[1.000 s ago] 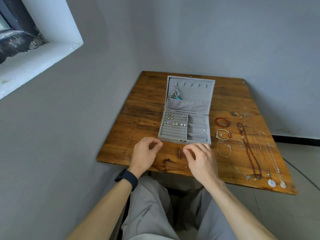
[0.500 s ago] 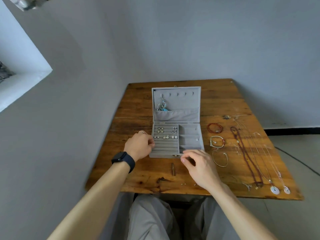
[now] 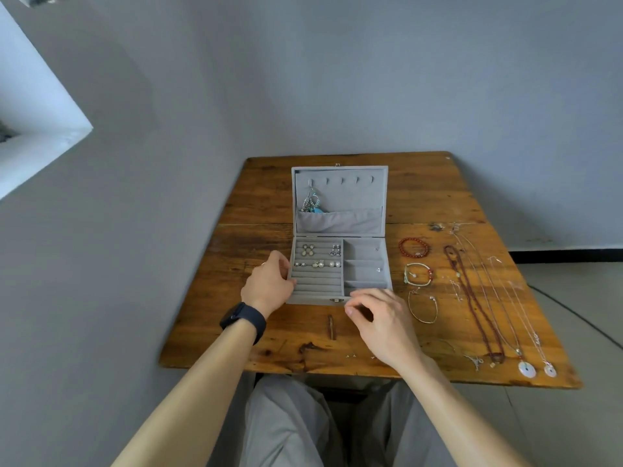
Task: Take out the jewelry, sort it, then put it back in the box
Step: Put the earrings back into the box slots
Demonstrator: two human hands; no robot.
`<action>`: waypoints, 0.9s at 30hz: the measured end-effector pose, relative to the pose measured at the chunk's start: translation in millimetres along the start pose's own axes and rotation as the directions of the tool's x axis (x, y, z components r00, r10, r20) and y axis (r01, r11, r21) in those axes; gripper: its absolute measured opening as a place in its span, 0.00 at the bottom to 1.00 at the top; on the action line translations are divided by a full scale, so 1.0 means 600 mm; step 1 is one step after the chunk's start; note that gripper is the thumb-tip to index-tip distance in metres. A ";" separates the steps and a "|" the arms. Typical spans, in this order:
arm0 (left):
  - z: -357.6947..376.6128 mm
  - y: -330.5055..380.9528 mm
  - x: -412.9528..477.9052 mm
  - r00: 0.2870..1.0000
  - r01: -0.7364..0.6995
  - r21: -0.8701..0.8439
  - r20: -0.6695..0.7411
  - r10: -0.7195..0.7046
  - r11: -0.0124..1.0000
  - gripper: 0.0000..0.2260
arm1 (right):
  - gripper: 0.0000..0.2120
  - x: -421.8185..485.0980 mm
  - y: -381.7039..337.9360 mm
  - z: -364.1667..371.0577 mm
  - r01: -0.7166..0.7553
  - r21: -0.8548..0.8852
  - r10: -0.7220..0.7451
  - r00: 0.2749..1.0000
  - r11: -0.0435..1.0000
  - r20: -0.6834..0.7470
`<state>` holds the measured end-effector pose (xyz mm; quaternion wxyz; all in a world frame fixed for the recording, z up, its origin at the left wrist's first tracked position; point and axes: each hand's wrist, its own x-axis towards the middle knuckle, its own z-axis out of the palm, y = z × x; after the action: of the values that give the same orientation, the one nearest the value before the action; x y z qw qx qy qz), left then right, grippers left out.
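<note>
Wooden table [image 3: 421, 197] against grey wall: open jewelry box [image 3: 340, 197] mid-table, bracelets [image 3: 402, 248] and necklaces [image 3: 527, 369] laid right. Left hand [image 3: 268, 284] grips its left wall. Right hand [image 3: 384, 318] curls at near edge, pinch unclear.

Nothing here can be read. No lettering, brand mark or number shows on the grey jewelry box [image 3: 338, 210], on the dark wristband [image 3: 243, 319] or on the wooden table [image 3: 421, 197]. The small metal clasp on the box front is too tiny to show any marking.
</note>
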<state>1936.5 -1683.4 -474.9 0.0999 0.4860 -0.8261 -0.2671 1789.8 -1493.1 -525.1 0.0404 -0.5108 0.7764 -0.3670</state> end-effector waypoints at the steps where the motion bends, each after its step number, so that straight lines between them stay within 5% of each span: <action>1: 0.003 -0.001 -0.002 1.000 0.019 -0.065 -0.008 -0.020 0.998 0.09 | 0.04 0.000 -0.002 -0.001 0.000 0.000 0.000 1.000 1.000 0.003; 9: 0.033 -0.046 -0.040 0.993 -0.116 -0.293 -0.060 0.102 0.949 0.13 | 0.05 0.027 -0.010 -0.014 -0.057 0.082 0.054 0.998 0.995 0.034; 18: 0.073 -0.072 -0.075 0.958 -0.240 0.142 -0.124 0.257 0.960 0.29 | 0.09 0.106 -0.064 0.036 0.087 -0.122 -0.069 0.987 0.989 0.143; 27: 0.080 -0.076 -0.074 0.956 -0.234 0.154 -0.142 0.256 0.960 0.30 | 0.11 0.143 -0.101 0.071 0.120 -0.255 -0.049 0.962 0.960 0.267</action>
<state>1973.2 -1646.4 -535.5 0.1654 0.4052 -0.8855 -0.1558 1814.1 -1598.8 -492.1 0.0558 -0.5878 0.7844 -0.1902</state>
